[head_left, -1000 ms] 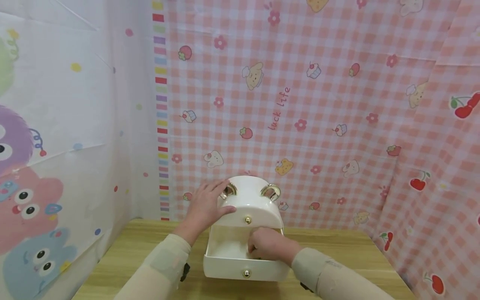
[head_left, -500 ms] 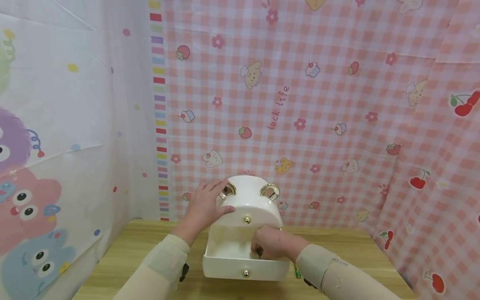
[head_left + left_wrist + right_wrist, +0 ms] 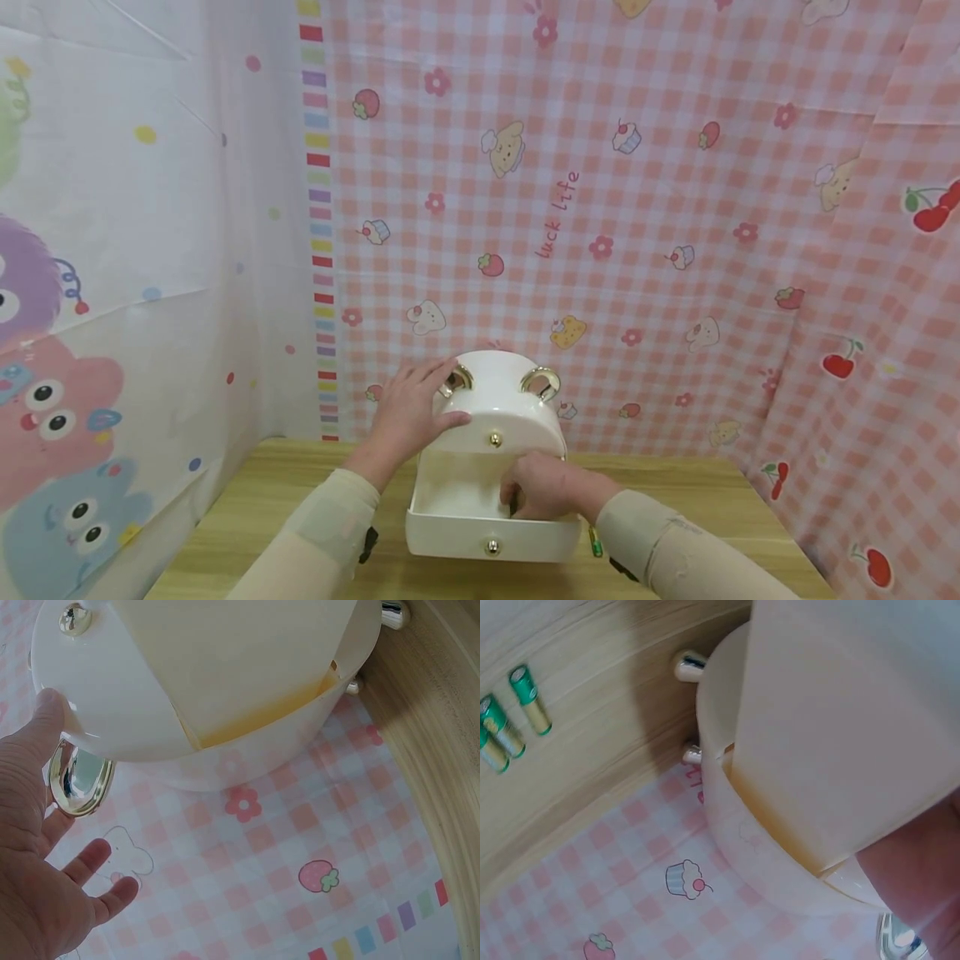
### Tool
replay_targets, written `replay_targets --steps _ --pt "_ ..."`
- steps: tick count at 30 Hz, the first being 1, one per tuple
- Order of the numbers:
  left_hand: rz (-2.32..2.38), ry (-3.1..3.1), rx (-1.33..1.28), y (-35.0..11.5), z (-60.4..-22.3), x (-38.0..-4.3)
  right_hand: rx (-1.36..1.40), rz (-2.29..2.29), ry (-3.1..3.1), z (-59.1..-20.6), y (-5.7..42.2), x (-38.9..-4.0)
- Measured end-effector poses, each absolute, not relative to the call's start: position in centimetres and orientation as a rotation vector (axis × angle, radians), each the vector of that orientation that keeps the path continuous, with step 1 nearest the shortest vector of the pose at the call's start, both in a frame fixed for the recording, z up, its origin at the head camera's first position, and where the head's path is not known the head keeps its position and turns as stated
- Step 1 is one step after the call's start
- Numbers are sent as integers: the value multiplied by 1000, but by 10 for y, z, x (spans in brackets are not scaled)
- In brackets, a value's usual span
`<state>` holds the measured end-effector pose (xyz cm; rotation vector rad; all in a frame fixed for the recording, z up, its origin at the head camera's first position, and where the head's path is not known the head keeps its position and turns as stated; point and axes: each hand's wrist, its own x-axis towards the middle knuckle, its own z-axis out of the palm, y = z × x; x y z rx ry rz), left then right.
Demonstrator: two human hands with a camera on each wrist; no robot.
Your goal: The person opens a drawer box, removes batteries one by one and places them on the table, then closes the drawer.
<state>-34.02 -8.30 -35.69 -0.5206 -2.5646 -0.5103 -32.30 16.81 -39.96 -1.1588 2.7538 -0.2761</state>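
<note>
A glossy white drawer box (image 3: 498, 392) with a rounded top and two gold ears stands on the table. Its lower drawer (image 3: 450, 536) is pulled out. My left hand (image 3: 408, 412) rests on the upper left of the box, thumb (image 3: 49, 712) on the white shell beside the gold ear (image 3: 81, 778), the other fingers loosely spread behind. Inside the drawer's right half is my right hand (image 3: 543, 487), fingers curled. Something small and dark shows at its fingertips; its kind cannot be made out. The right wrist view shows only part of that hand, beyond the drawer wall.
Green-and-gold batteries lie on the wooden table right of the box, including one battery (image 3: 530, 699) and another battery (image 3: 502, 726) close by. Short gold feet (image 3: 690, 666) raise the box. A pink checked cloth (image 3: 637, 292) hangs behind, a white printed cloth (image 3: 165, 333) at left.
My right hand has shifted slightly to the right inside the drawer, with its fingers still curled. A battery beside my right wrist has come into sight. My left hand has stayed in place.
</note>
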Motion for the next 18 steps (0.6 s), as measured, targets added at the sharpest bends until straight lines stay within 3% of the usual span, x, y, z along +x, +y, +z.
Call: replay_targets --steps 18 --pt "-544 -2562 -518 -82 -357 -340 -970 -792 2574 -369 191 -314"
